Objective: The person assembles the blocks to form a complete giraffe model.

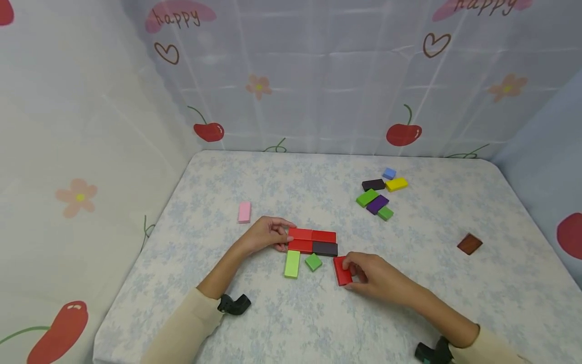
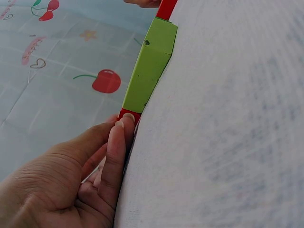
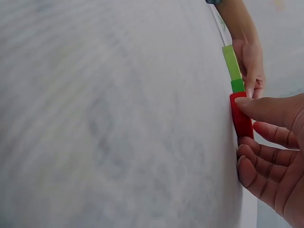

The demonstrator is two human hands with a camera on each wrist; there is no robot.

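While the left hand (image 1: 268, 234), fingers curled, grips one end of the block cluster (image 1: 324, 236), the right hand (image 1: 374, 275) pinches a red block (image 1: 340, 273) at its fingertips; a green block (image 1: 313, 262) lies between the hands.

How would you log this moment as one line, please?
left hand: holds red rectangular block | right hand: grips second red rectangular block | nearby: black rectangular block, lime-green rectangular block, small green square block

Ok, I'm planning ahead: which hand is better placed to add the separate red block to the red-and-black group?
Probably the right hand: it grips that red block, near the red-and-black group. The left hand holds that group's left end.
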